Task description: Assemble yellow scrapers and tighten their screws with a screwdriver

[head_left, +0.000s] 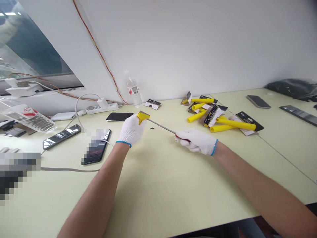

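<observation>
White knitted gloves with blue cuffs cover both hands. My left hand (131,130) is closed on a yellow scraper head (143,116), holding it above the table. My right hand (195,140) grips the red and black handle of a screwdriver (162,126), most of which is hidden in the glove. Its long metal shaft points left, with the tip at the scraper head; I cannot tell whether it sits in a screw. Below the shaft, a small black piece (152,128) lies on the table.
Yellow tubular handles (232,124) with black cards (214,115) lie in a pile back right. A water bottle (134,91) stands by the wall; another bottle (29,117) lies at left. Phones (61,136), cables and a power strip (102,108) are on the left. A black bag (292,88) sits far right.
</observation>
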Available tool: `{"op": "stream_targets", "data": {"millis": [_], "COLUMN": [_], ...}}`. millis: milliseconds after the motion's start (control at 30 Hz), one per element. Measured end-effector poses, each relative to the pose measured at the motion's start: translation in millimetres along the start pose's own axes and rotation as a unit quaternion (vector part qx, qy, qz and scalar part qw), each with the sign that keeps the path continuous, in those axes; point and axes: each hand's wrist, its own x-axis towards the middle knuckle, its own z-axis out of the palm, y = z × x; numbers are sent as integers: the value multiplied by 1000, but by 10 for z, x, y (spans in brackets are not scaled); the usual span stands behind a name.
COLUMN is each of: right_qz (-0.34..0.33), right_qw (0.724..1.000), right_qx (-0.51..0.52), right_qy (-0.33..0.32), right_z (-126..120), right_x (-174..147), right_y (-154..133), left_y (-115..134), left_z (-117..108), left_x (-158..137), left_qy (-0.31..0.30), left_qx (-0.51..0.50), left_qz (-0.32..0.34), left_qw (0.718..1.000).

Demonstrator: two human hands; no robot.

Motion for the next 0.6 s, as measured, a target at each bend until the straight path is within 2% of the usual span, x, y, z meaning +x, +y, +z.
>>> {"op": "stream_targets", "data": {"millis": [67, 100, 133, 200, 267, 300, 433, 600], "right_qz": [39, 35, 21, -31, -83, -100, -109, -101], "right_qw": [989, 989, 995, 996, 971, 962, 964, 978], "right_qx": [112, 117, 87, -39, -152, -180, -180, -149], "right_qy": [-87, -86, -51, 70, 163, 180, 163, 110], "right_z": [-57, -65, -57, 2, 93, 141, 243, 139], "right_x": [2, -1, -7, -26, -44, -51, -63, -89], "right_y": [-3, -4, -6, -8, -9, -8, -6, -36], "left_y": [-25, -34, -40, -44, -36, -29, -11, -30], "left_z": [17, 25, 32, 45, 53, 54, 49, 26], "left_x": [6, 7, 7, 7, 7, 7, 3, 2], "left_qy": [1, 5, 9, 14, 16, 18, 28, 7], "left_qx": [-3, -4, -4, -2, 2, 4, 8, 5], "left_qz": [-1, -1, -3, -6, -9, -10, -10, -11], "left_qw": [1000, 1000, 1000, 1000, 1000, 1000, 1000, 1000]}}
